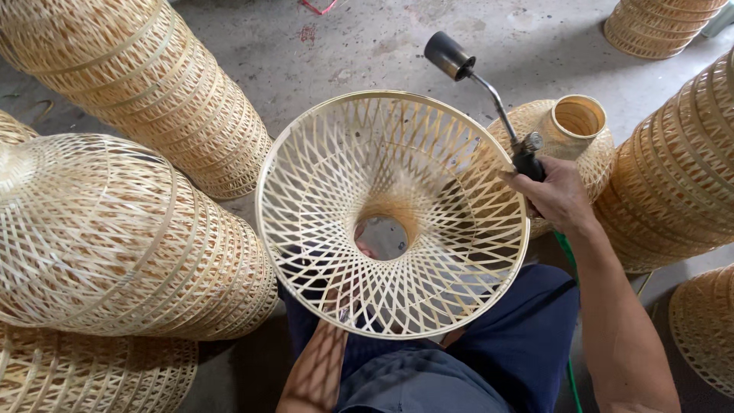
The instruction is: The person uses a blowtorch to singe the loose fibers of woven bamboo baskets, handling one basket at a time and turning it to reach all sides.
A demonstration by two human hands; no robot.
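Two bare hands work at a woven bamboo lampshade (394, 214) held wide mouth up over the person's lap. The right hand (556, 195) has its fingers (527, 183) clenched around the black grip of a gas torch (489, 95), whose bent metal neck rises up and away from the fingers to a dark nozzle above the shade's far rim. That rim lies just beside the fingers, toward the left. The right forearm runs down to the lower edge of view. The left hand (340, 302) reaches under the shade and shows only through the lattice; whether its fingers are closed cannot be told. Stacked woven shades (138, 229) crowd both sides, leaving bare concrete floor (367, 46) beyond the nozzle.
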